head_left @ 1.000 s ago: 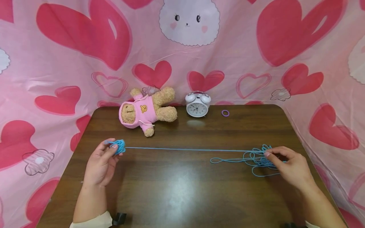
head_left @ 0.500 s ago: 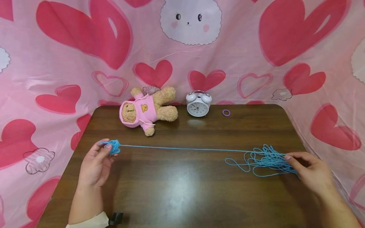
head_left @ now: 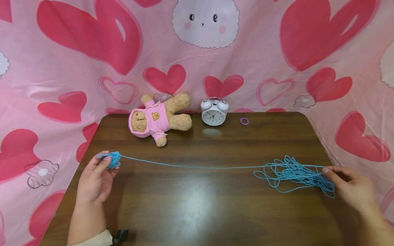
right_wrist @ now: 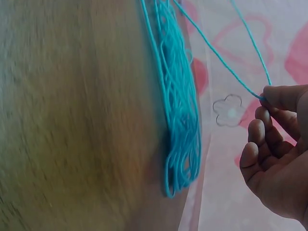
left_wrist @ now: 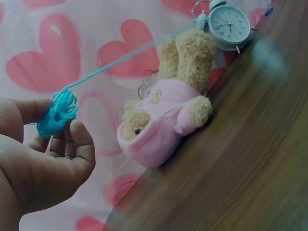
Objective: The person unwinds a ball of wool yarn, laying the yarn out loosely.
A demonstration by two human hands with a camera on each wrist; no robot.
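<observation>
My left hand (head_left: 96, 181) grips a small wound ball of blue yarn (head_left: 115, 160) between thumb and fingers, raised over the table's left side. From that ball a single strand (head_left: 184, 166) runs across to the right, sagging slightly. At the right lies a loose, looped heap of the same yarn (head_left: 295, 174) on the table. My right hand (head_left: 354, 188) pinches a strand just beyond the heap's right end. In the right wrist view, the thumb and index finger meet on the yarn strand (right_wrist: 216, 55), and the heap (right_wrist: 178, 106) lies apart from the hand.
A teddy bear in a pink hoodie (head_left: 158, 118) lies at the back left of the brown table (head_left: 191, 212). Beside it stand a white alarm clock (head_left: 213, 112) and a purple ring (head_left: 244, 121). A pink heart-patterned cloth (head_left: 255, 51) hangs behind.
Both hands have moved outward, the left hand leftward with the ball and the right hand rightward. The strand between has slackened from taut to sagging. More of the heap's right end shows.
</observation>
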